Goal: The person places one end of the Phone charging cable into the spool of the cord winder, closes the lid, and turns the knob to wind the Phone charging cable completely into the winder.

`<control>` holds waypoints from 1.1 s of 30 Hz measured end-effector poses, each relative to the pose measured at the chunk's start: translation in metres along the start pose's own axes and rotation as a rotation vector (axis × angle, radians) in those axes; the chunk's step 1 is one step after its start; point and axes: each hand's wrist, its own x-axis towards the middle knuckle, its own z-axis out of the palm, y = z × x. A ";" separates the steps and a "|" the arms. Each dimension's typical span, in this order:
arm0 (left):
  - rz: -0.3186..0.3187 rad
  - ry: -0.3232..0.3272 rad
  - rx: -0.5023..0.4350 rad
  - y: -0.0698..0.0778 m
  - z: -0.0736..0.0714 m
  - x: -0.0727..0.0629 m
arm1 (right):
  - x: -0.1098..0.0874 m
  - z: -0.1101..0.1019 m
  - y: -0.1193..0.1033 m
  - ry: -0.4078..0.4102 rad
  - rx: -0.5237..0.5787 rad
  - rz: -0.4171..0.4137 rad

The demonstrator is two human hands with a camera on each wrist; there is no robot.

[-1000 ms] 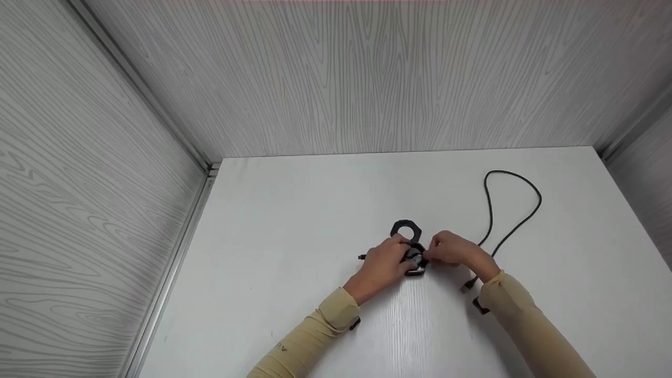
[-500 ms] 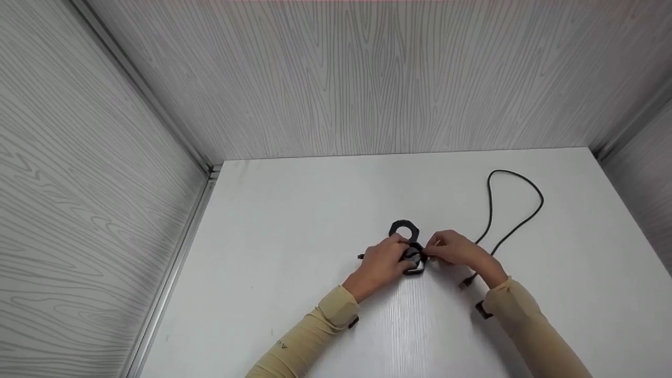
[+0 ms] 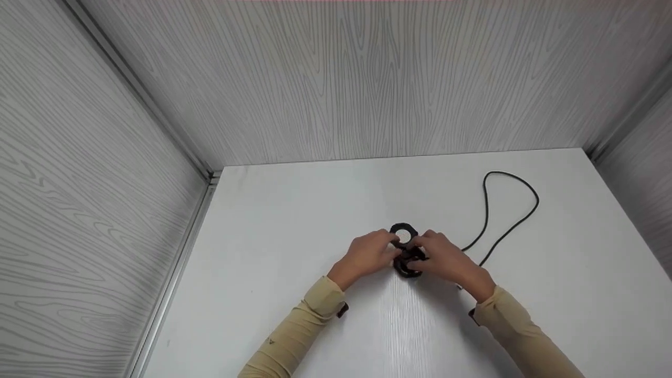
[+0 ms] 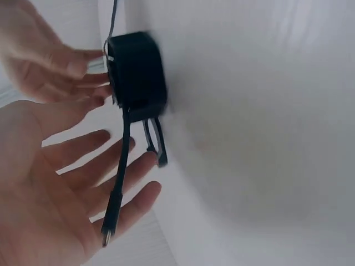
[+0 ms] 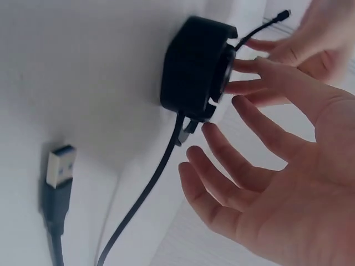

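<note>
The black case (image 5: 191, 69) sat between the two hands on the white table (image 3: 289, 220), just beyond the left fingertips on one side and the right fingertips on the other. The left hand (image 3: 367, 254) was loosely spread, its thumb reaching to the rim of the case and its other fingers fanned apart; it gripped nothing, and whether the thumb actually pressed the rim could not be told. The right hand (image 3: 446, 261) was likewise spread, its thumb at the hollow side of the case and its other fingers slightly bent and separate, with nothing in its grasp. Ahead of both thumbs, a black ring (image 4: 161, 144) adjoined the far side of the case, the index fingers of both hands close to its edge; contact there was unclear. A short cord with a small connector (image 4: 112, 213) stuck out from the case on the left hand's side, alongside that hand's fingers. From the right hand's side of the case ran a black cable (image 5: 147, 194), and a loop of black cord (image 3: 537, 199) lay beyond the right hand, farther from the person. A USB plug (image 5: 60, 183) rested on the table near the right hand, apart from its fingers. Tan sleeves (image 3: 299, 325) covered both forearms behind the hands.
</note>
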 end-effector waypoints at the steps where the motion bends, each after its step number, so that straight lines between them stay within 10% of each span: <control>1: -0.023 0.005 0.002 -0.002 -0.001 0.000 | 0.000 0.003 0.000 -0.001 -0.020 -0.002; 25: -0.210 -0.194 -0.102 -0.013 0.001 0.002 | 0.003 0.021 -0.009 0.076 -0.115 0.144; 33: -0.171 -0.288 -0.318 -0.033 0.005 -0.001 | 0.002 0.026 -0.007 0.094 -0.116 0.144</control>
